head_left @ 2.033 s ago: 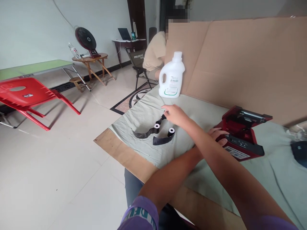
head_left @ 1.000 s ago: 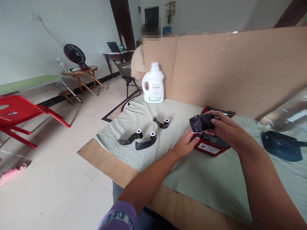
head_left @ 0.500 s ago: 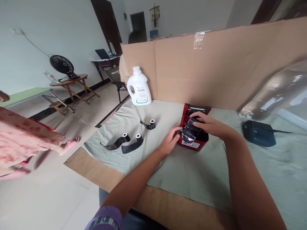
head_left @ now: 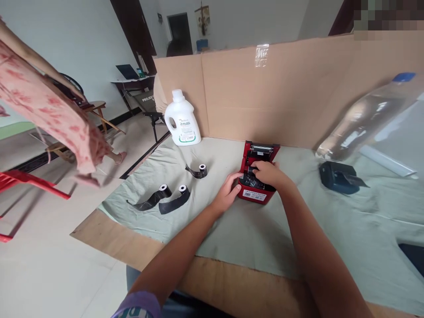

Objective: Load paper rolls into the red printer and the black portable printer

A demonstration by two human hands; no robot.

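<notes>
Red printer sits mid-cloth before the cardboard wall. Left hand cups its left side, fingers loosely spread; right hand presses a dark roll into its open top. 3 rolls lie left of it; its label is unreadable.

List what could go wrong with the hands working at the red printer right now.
1. The right hand presses into the open red printer; its fingers might get pinched if the lid drops.
2. The left hand only steadies the printer's side, so it may slide on the loose cloth.
3. The tilted clear bottle close by might topple toward the black device.
</notes>
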